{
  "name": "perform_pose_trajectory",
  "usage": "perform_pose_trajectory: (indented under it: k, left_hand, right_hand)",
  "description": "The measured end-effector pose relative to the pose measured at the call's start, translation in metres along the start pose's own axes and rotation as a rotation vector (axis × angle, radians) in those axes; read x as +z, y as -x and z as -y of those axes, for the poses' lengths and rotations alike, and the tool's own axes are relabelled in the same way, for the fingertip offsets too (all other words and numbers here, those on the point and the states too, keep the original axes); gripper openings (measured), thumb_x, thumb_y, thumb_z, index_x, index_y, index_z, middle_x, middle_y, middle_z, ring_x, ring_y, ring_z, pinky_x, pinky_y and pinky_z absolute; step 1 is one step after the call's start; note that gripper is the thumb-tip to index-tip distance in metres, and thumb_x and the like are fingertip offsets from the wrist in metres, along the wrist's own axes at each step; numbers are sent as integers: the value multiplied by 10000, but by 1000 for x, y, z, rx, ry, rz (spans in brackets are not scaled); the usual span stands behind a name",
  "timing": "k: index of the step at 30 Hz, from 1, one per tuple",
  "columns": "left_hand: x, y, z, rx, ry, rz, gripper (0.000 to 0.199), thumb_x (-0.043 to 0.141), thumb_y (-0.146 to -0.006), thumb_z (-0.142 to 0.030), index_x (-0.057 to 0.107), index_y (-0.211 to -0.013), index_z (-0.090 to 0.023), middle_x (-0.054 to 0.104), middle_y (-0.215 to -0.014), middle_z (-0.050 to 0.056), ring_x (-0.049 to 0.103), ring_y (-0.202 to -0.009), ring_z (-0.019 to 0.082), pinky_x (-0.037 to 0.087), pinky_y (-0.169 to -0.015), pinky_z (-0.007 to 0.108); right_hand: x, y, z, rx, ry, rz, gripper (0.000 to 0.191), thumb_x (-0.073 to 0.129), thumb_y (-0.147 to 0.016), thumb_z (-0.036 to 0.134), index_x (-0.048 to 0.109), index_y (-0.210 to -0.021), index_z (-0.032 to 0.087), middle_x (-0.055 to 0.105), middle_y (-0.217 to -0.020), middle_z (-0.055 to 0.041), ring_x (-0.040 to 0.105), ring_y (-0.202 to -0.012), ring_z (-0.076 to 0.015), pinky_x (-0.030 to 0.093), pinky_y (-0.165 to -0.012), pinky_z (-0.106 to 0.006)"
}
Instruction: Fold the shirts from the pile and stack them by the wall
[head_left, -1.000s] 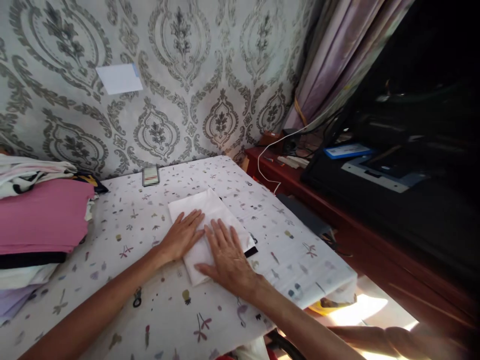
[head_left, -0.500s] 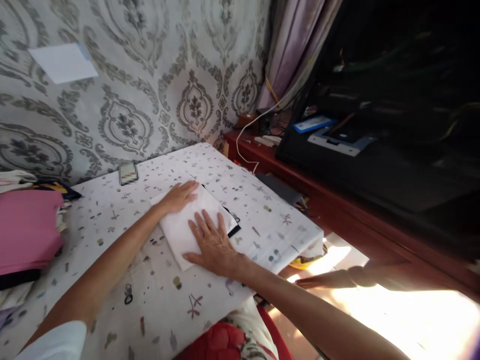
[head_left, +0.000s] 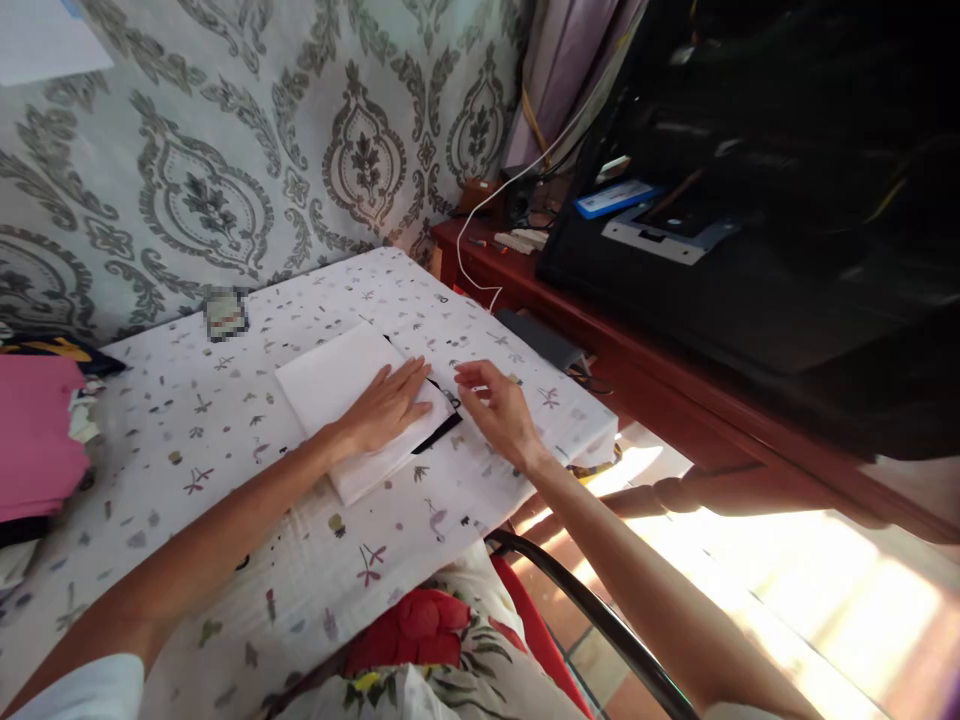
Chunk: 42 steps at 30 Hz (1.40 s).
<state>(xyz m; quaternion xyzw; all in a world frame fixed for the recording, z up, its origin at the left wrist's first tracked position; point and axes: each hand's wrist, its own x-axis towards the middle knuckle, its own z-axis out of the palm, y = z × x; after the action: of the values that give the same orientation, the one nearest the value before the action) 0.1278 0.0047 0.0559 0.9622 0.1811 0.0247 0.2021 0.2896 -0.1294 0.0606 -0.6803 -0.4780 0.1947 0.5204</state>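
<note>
On the patterned sheet (head_left: 247, 420) lies a folded white cloth (head_left: 330, 375), with a black part (head_left: 437, 433) sticking out along its right edge. My left hand (head_left: 386, 405) rests flat on the white cloth, fingers stretched toward that edge. Just right of the cloth, above the sheet, is my right hand (head_left: 499, 410), its fingers bent but apart and nothing visible in them.
Folded clothes with a pink piece (head_left: 37, 435) are stacked at the left. A small pixelated item (head_left: 226, 314) lies near the patterned wall. Right of the bed surface stand a red wooden cabinet (head_left: 637, 370) and a large black screen (head_left: 787, 300).
My right hand has lifted off the cloth and moved right, past its edge. My left hand has slid across the cloth toward the black part. The camera view has shifted.
</note>
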Motion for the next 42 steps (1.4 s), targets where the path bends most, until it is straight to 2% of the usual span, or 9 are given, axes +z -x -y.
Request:
perform_pose_trajectory:
  k: [5, 14, 22, 25, 28, 31, 36, 40, 42]
  left_hand:
    - [2, 13, -9, 11, 59, -54, 575, 246, -1038, -440, 279, -1561, -202, 246, -1670, 91, 171, -1552, 189, 112, -1265, 419]
    - [5, 17, -14, 34, -33, -57, 577, 298, -1034, -452, 320, -1554, -204, 283, -1656, 92, 214, -1542, 206, 118, -1267, 420]
    - [8, 19, -16, 91, -141, 11, 564, 344, -1034, -486, 344, -1553, -265, 206, -1675, 98, 162, -1554, 231, 89, -1261, 498]
    - [14, 32, -28, 150, -152, 35, 621, 423, -1004, -524, 357, -1549, -233, 214, -1663, 147, 167, -1553, 258, 90, -1258, 524]
    - [20, 51, -40, 263, -114, 13, 656, 463, -972, -582, 407, -1521, -228, 278, -1644, 146, 196, -1546, 266, 84, -1265, 516]
    - [20, 69, -45, 273, -42, -27, 677, 425, -970, -621, 401, -1522, -230, 382, -1605, 123, 266, -1525, 249, 88, -1272, 495]
    - [17, 94, -37, 96, 13, -81, 708, 412, -979, -609, 335, -1552, -199, 384, -1599, 153, 289, -1514, 277, 80, -1266, 536]
    - [23, 122, -38, 114, 95, -96, 641, 434, -995, -545, 319, -1548, -245, 293, -1649, 115, 202, -1545, 264, 106, -1270, 522]
    - [28, 138, -38, -32, 180, -242, 570, 434, -1014, -443, 304, -1543, -274, 264, -1663, 95, 191, -1547, 258, 143, -1266, 523]
  right_hand:
    - [1, 10, -12, -90, 307, 137, 321, 568, -782, 184, 659, -1087, 222, 693, -1051, -69, 625, -979, -224, 494, -900, -374]
    - [12, 13, -8, -134, 558, 92, 285, 481, -855, 144, 673, -1056, 206, 690, -993, -92, 619, -940, -246, 480, -807, -343]
    - [-1, 10, -18, -163, 467, 137, 212, 500, -784, 136, 676, -876, 207, 673, -899, -68, 611, -819, -208, 479, -781, -319]
    - [-9, 3, -19, -148, 416, 191, 214, 485, -791, 152, 681, -859, 204, 692, -871, -56, 625, -774, -200, 482, -757, -321]
    - [-6, -10, -12, -150, 378, 162, 248, 450, -827, 159, 688, -880, 203, 716, -879, -60, 642, -749, -202, 494, -729, -331]
    - [21, -27, 6, -283, 345, 213, 282, 445, -853, 152, 706, -949, 198, 733, -978, -83, 674, -874, -223, 524, -812, -356]
    - [109, -68, 40, -622, 433, 575, 378, 444, -921, 141, 670, -1223, 159, 617, -1390, -139, 524, -1336, -247, 393, -1129, -429]
    - [160, -120, 54, -584, 655, 782, 448, 470, -960, 199, 541, -1401, 154, 475, -1531, -162, 405, -1438, -290, 282, -1189, -501]
    - [169, -148, 58, -530, 737, 902, 472, 521, -956, 287, 520, -1414, 176, 475, -1527, -158, 413, -1421, -320, 313, -1159, -514]
